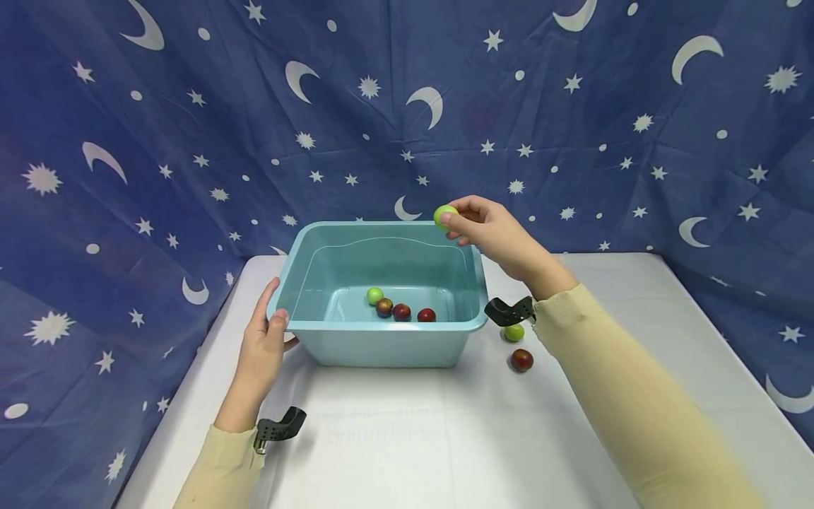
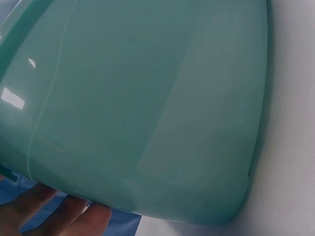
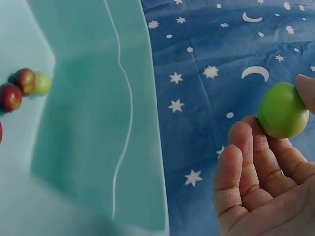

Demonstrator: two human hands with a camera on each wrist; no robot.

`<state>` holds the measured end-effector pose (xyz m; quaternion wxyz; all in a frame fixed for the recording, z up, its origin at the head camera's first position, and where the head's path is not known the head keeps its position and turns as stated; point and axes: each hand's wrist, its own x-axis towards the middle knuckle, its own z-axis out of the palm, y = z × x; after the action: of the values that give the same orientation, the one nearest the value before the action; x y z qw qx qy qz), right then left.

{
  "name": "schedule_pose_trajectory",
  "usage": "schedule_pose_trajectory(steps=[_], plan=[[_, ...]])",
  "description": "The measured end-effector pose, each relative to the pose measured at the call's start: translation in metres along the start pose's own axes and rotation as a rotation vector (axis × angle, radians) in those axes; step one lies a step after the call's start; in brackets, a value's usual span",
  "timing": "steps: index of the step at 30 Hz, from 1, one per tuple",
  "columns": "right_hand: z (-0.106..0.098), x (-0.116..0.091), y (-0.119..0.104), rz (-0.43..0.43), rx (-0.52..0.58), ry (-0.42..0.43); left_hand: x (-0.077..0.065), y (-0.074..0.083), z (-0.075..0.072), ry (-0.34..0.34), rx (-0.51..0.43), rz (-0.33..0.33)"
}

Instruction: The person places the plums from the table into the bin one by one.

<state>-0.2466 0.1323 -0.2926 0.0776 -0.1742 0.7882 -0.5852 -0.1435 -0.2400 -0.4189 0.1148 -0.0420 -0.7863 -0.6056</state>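
Observation:
Above the right back corner of a light-blue plastic tub (image 1: 375, 346), my right hand (image 1: 490, 226) pinches a round green plum (image 3: 282, 110) between thumb and fingertips. My left hand (image 1: 262, 346) grips the tub's left rim, with its thumb over the edge; in the left wrist view its fingers (image 2: 93, 220) lie along the tub's side. On the tub's floor are a green plum (image 1: 375, 295) and three dark red plums, one of them a red plum (image 1: 427, 315) standing apart on the right.
On the white table (image 1: 394, 452), right of the tub, lie a green plum (image 1: 514, 332), partly hidden by the right wrist strap (image 1: 509, 311), and a dark red plum (image 1: 522, 360). Behind the table hangs a blue cloth (image 1: 356, 113) with moons and stars.

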Motion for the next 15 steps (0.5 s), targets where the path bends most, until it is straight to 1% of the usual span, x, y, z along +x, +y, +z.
schedule_pose_trajectory(steps=[5,9,11,15], plan=[[0.011,0.013,0.002,0.014,-0.017,-0.023,0.0,-0.002,0.001,0.004,0.002,0.0],[0.018,0.02,0.002,0.042,-0.035,-0.035,0.0,0.0,0.002,0.002,-0.013,0.005],[0.021,0.021,-0.003,0.056,-0.05,-0.048,-0.001,0.001,0.002,0.001,-0.022,0.008],[0.028,0.024,-0.005,0.073,-0.104,-0.065,-0.002,0.003,0.002,0.001,-0.026,0.008]])
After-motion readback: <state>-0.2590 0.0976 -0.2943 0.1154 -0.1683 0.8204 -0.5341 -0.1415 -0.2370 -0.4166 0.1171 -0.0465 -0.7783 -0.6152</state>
